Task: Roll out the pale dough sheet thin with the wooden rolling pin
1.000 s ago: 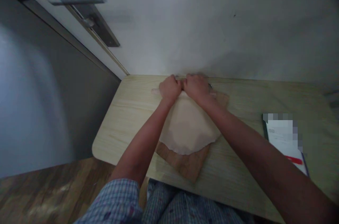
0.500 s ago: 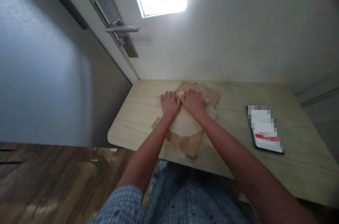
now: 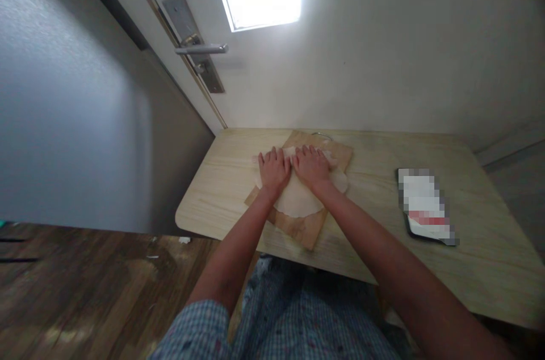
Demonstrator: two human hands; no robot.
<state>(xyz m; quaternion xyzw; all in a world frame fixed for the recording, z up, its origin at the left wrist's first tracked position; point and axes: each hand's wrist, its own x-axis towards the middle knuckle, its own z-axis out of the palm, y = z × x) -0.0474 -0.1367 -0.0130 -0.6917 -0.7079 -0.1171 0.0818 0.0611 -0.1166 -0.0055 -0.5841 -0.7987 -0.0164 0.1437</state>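
A thin, pale sheet of dough (image 3: 298,201) is spread over a wooden cutting board (image 3: 304,233), which lies at an angle on the table. My left hand (image 3: 273,168) rests on the far left part of the dough, fingers stretched forward and slightly apart. Just to its right, my right hand (image 3: 312,164) lies palm down on the dough with its fingers extended. A pale blurred strip shows beside and between the hands; whether it is a rolling pin or a dough edge I cannot make out. My palms hide what lies beneath them.
The light wooden table (image 3: 370,178) stands against a white door with a metal handle (image 3: 202,49). A phone (image 3: 426,206) with a blurred-out screen lies on the right of the table. A grey panel (image 3: 76,138) stands at the left above a brown wood-look floor (image 3: 106,292).
Both hands stay at nearly the same place on the dough. The whole view has shifted very slightly; the board and phone have not visibly moved on the table.
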